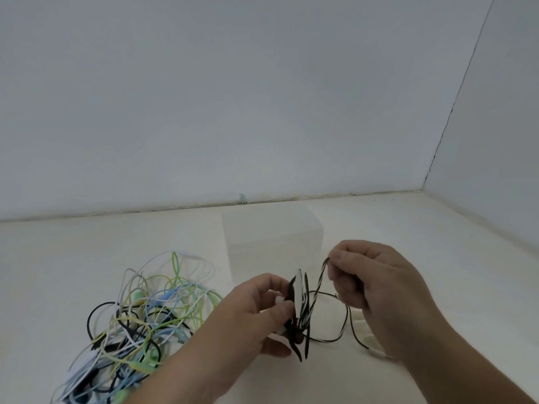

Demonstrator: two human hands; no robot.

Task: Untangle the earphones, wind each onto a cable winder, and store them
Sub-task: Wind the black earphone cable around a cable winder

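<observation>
Low centre, above a pale tabletop (437,243): left hand (256,310) curls round a white cable winder (299,285), thumb and fingertips pinching it, edge-on to the camera. Black-and-white earphone cable (321,274) sits partly wound on the winder, with several turns visible. Right hand (376,290) is just beside it, fingers curled, thumb and forefinger pinching the same cable where it rises off the winder. Slack cable droops in a loop between and below the two hands, close to the table; whether it touches, cannot tell. Small whitish pieces (369,342) lie on the table under the right wrist, partly hidden, not identifiable. Left of the left forearm a tangled heap of earphones (140,322) rests on the table: green, pale blue, white and black cords. Behind the hands stands a clear plastic box (271,240), near the back wall (262,112).
</observation>
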